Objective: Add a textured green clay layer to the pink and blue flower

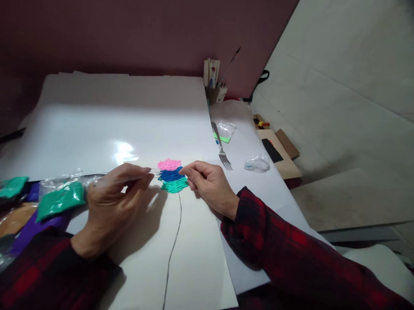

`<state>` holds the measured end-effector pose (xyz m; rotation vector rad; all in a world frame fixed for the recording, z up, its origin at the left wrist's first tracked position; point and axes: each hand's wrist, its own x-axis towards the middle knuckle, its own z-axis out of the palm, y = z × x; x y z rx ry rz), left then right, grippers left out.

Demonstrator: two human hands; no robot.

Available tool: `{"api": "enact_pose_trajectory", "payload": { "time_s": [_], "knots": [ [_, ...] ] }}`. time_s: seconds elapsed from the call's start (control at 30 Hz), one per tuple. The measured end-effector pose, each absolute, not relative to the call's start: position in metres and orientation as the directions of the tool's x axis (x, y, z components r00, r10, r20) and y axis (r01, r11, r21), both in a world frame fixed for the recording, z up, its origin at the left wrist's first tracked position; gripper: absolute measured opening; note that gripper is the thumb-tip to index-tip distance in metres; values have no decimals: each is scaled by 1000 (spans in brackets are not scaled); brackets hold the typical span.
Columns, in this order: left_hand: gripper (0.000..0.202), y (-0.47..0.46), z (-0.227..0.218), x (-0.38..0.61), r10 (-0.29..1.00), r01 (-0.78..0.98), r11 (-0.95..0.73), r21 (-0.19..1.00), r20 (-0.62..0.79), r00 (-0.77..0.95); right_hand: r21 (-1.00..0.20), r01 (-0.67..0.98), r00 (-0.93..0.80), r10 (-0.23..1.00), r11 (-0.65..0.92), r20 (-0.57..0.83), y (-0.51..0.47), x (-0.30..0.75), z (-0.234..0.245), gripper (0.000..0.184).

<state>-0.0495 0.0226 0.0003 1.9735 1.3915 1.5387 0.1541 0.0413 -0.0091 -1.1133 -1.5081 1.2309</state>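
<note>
On the white paper (201, 265) is a patch of textured modelling clay in three bands: pink clay (169, 164) on top, blue clay (171, 175) in the middle, green clay (175, 185) below. A dark drawn line runs down from it. My left hand (117, 201) is closed in a pinch on a thin pale pronged tool (155, 172), its tip at the left end of the blue band; its exact kind is unclear. My right hand (208, 183) pinches at the right end of the blue band, thumb and forefinger together.
A metal fork (223, 151) lies right of the paper, beside a clear bag with green clay (225, 132) and a crumpled clear bag (257, 164). Bagged clay (61, 200) is piled at the left. A pen holder (213, 94) stands at the back; cardboard (279, 154) lies at the right.
</note>
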Motion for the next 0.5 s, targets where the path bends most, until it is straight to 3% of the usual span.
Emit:
{"api": "enact_pose_trajectory", "payload": {
  "time_s": [0.5],
  "knots": [
    [16,24,-1,-48,837,582,-460,671,546,33,-988,107,-223,971,113,87,41,153,-10,27]
  ]
}}
